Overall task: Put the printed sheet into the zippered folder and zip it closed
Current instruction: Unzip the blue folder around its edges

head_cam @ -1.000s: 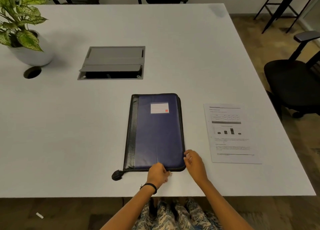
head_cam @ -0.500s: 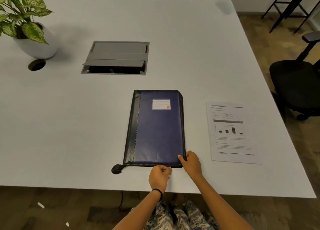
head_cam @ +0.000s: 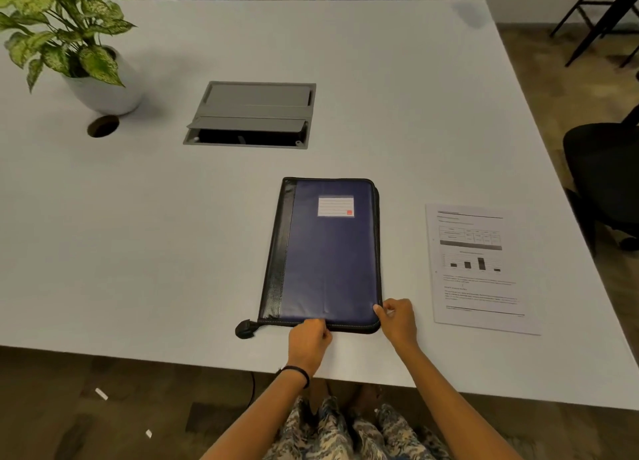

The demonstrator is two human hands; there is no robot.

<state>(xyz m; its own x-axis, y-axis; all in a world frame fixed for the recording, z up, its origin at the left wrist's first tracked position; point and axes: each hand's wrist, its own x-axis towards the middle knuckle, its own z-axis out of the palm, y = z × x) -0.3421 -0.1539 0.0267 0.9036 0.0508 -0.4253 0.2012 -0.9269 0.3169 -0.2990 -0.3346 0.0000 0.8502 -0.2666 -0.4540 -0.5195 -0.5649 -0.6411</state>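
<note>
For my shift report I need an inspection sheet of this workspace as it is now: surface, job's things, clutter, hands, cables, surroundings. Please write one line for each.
Surface: large white table with a round grommet hole and a grey recessed power box, lid part open.
Job's things: dark blue zippered folder with black spine, flat, cover down; white printed sheet with a bar chart lies apart to its right, not yet inside.
Clutter: green leafy plant in a white pot, far left.
Hands: left hand pinches the folder's near edge; right hand grips its near right corner.
Cables: thin dark cable under the table edge.
Surroundings: black office chair at right; more chairs behind.
</note>
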